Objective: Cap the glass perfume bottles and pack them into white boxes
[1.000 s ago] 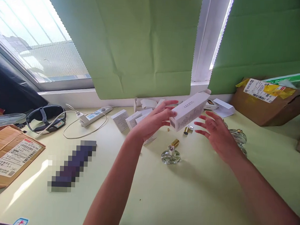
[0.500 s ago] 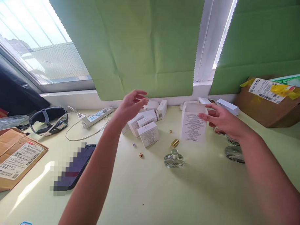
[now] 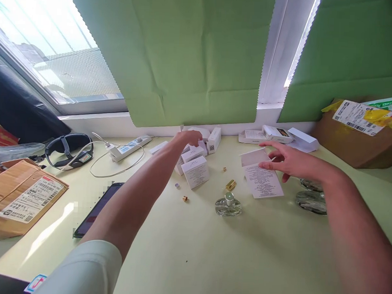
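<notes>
My right hand [image 3: 287, 161] has its fingers stretched out, with the fingertips resting on the open flap end of a white printed carton [image 3: 262, 178]. The carton lies flat on the pale green table [image 3: 211, 259]. My left hand [image 3: 188, 140] reaches far back over a cluster of small white boxes [image 3: 195, 168] near the wall. Its fingers bend down among them and are mostly hidden. A small clear glass bottle with a silver neck [image 3: 228, 205] stands in front of the carton, and a gold cap [image 3: 230, 184] lies beside it.
More glass bottles [image 3: 311, 198] sit under my right forearm. Flat white boxes [image 3: 276, 134] lie by the wall. A power strip with cable [image 3: 128, 146], a headset [image 3: 69, 150], a phone [image 3: 97, 210] and a labelled cardboard parcel [image 3: 20, 196] are at the left. A brown parcel [image 3: 357, 139] is at the right.
The carton went from my left hand to my right, stood upright, and now lies flat on the table. My left hand has moved away to the small boxes at the back.
</notes>
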